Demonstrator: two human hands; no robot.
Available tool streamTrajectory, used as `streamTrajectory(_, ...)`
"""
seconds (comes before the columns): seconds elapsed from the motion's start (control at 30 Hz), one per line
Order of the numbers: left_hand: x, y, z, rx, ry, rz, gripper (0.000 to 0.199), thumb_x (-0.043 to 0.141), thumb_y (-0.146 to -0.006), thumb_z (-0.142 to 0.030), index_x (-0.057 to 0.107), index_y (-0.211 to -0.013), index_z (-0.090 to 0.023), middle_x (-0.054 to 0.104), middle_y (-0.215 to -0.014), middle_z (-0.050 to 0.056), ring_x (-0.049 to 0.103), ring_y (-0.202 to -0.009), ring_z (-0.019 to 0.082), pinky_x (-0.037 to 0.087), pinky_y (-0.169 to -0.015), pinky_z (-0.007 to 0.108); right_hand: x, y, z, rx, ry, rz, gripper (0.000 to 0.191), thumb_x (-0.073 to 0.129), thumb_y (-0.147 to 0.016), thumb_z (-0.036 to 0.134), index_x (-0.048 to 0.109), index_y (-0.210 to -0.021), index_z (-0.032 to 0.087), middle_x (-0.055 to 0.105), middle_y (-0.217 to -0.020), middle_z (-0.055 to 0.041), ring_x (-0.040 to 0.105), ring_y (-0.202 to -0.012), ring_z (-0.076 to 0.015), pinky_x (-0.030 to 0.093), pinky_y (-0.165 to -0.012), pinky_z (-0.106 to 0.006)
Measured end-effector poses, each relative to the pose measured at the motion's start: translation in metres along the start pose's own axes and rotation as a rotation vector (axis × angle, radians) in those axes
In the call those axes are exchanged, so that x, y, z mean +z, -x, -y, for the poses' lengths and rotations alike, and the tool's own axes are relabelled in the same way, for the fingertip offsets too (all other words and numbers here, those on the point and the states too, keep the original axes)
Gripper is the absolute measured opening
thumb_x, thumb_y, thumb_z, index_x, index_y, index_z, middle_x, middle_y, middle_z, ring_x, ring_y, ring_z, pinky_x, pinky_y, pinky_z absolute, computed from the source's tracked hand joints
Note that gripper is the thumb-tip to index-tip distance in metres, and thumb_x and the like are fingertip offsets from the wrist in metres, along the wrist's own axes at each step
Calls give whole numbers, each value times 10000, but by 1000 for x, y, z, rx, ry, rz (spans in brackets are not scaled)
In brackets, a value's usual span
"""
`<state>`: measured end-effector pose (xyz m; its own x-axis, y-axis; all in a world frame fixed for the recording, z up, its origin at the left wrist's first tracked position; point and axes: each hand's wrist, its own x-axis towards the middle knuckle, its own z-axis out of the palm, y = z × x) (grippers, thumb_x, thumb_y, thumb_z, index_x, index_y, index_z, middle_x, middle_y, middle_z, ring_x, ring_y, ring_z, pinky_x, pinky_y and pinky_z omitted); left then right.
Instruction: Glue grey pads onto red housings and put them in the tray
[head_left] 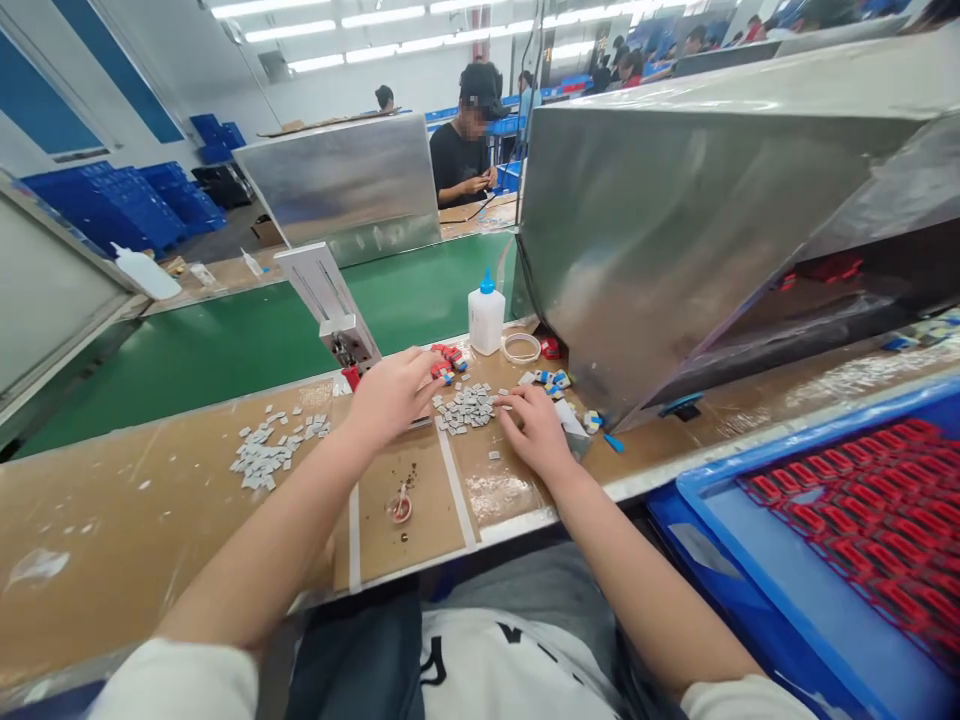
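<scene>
My left hand (391,396) reaches over the base of a small press-like fixture (349,340) with a tall light metal upright. Its fingers are stretched toward several small red parts (450,355); its thumb is hidden, and no held thing shows. My right hand (537,432) lies low over the bench, fingers apart, its tips at the right edge of a pile of small grey flat pieces (466,408). Behind that hand are several blue, white and yellow pieces (553,380). A second heap of grey pieces (262,455) lies left of my left forearm.
A white bottle with a blue nozzle (487,318) stands behind the pile, beside a tape ring (521,348). A large metal box (660,230) rises at right. A blue tray (750,560) holds red frames. The green belt (187,345) runs behind; a person (461,150) sits across.
</scene>
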<state>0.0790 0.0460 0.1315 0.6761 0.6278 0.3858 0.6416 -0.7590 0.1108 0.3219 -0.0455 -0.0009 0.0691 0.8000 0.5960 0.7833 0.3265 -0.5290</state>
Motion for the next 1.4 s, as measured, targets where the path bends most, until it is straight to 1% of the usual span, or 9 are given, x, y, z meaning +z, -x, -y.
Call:
streamTrajectory(0.13, -87, 110, 16, -94, -16, -147, 195, 639, -1018, -429, 760, -1109, -305, 808, -1034, 26, 732, -850, 233, 527, -757, 331, -1, 5, 2, -110, -66, 80, 170, 566, -1042, 281, 717, -1083, 214, 700, -1035, -107, 642, -1023, -287, 495, -915, -453)
streamTrajectory(0.23, -118, 191, 32, -446, -133, 79, 303, 605, -1003, -551, 769, -1081, -309, 802, -1011, 20, 706, -728, 217, 486, -644, 321, 2, 9, 0, -164, -74, 97, 149, 592, -1033, 311, 712, -1063, 229, 708, -991, -89, 648, -968, -282, 492, -877, -445)
streamTrajectory(0.37, -97, 263, 45, -796, -198, 420, 498, 635, -951, -615, 681, -1295, -258, 732, -1276, 82, 732, -1073, 305, 524, -757, 349, 5, 11, 1, -155, -123, 69, 131, 603, -1028, 325, 705, -1021, 244, 718, -957, -69, 661, -927, -263, 498, -855, -420)
streamTrajectory(0.47, -64, 286, 50, -852, -104, 419, 370, 559, -1004, -514, 656, -1211, -223, 714, -1245, 113, 703, -1142, 322, 531, -826, 375, 5, 6, 11, -112, -139, 35, 144, 598, -1032, 351, 695, -985, 255, 711, -910, -61, 657, -883, -257, 495, -819, -405)
streamTrajectory(0.67, -24, 256, 64, -853, 546, -75, 381, 701, -931, -525, 561, -1127, -229, 714, -1118, 68, 707, -994, 235, 555, -872, 354, 5, -25, 45, -98, -121, 138, 252, 584, -1048, 408, 694, -917, 223, 680, -826, -50, 615, -761, -200, 470, -727, -346)
streamTrajectory(0.87, 2, 158, 62, -711, 1211, -82, 407, 597, -989, -478, 516, -1334, -278, 614, -853, -32, 491, -517, 100, 469, -527, 251, 20, -61, 67, -34, -167, 176, 264, 592, -1033, 435, 723, -1009, 207, 721, -877, -56, 610, -740, -180, 467, -680, -311)
streamTrajectory(1.0, 15, 120, 71, -764, 1242, -274, 247, 551, -971, -446, 627, -1042, -222, 431, -595, -68, 336, -422, 85, 265, -409, 204, 55, -85, 80, -101, -165, 283, 214, 579, -1018, 369, 717, -986, 209, 724, -917, -66, 615, -768, -185, 501, -770, -334)
streamTrajectory(1.2, 35, 130, 90, -755, 1419, -163, 330, 551, -901, -542, 566, -874, -214, 540, -553, -39, 481, -412, 121, 389, -435, 230, 133, -119, 81, -6, -299, 440, 499, 675, -842, 292, 646, -1333, 204, 709, -1333, -126, 654, -1023, -249, 531, -871, -382)
streamTrajectory(1.4, 34, 115, 86, -838, 1374, 0, 441, 707, -747, -306, 562, -1159, -240, 683, -769, -28, 525, -476, 117, 523, -495, 268, 166, -134, 86, 34, -438, 519, 332, 682, -823, 380, 717, -1092, 190, 759, -1046, -74, 656, -961, -245, 520, -897, -379)
